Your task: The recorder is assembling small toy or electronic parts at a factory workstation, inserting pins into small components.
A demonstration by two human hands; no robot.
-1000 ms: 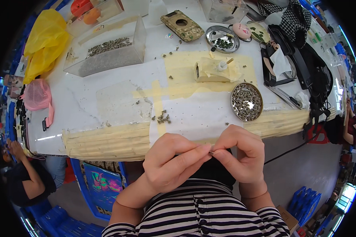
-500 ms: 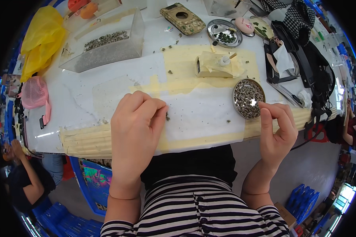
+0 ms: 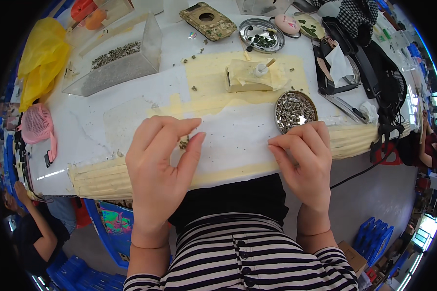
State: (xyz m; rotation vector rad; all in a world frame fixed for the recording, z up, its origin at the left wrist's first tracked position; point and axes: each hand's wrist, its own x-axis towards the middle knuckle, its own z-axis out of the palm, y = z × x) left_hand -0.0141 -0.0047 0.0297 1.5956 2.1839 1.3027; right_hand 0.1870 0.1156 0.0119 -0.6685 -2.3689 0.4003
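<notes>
Over the left part of the white sheet (image 3: 233, 131), my left hand (image 3: 158, 165) has its thumb and forefinger parted with nothing visible between them. Behind these fingers lies a small heap of tiny camouflage-coloured pieces (image 3: 183, 142). My right hand (image 3: 306, 160) is pinched at thumb and fingertips above the sheet's right part; whatever it holds is too small to make out. Just beyond that hand stands a round metal tin (image 3: 276, 116) full of small grey-brown parts, its near rim partly hidden by my fingers. Dark specks are scattered over the sheet.
A clear bin (image 3: 150, 53) of small parts stands back left, beside a yellow bag (image 3: 41, 63). Beyond the sheet are a taped block (image 3: 247, 83) with a small white bottle (image 3: 261, 71), a camouflage model tank hull (image 3: 209, 20) and a steel dish (image 3: 262, 35). Tweezers (image 3: 342, 106) lie right.
My right hand has moved left from beside the tin to over the sheet, still pinched. My left thumb and forefinger have spread apart. The whole view has shifted slightly.
</notes>
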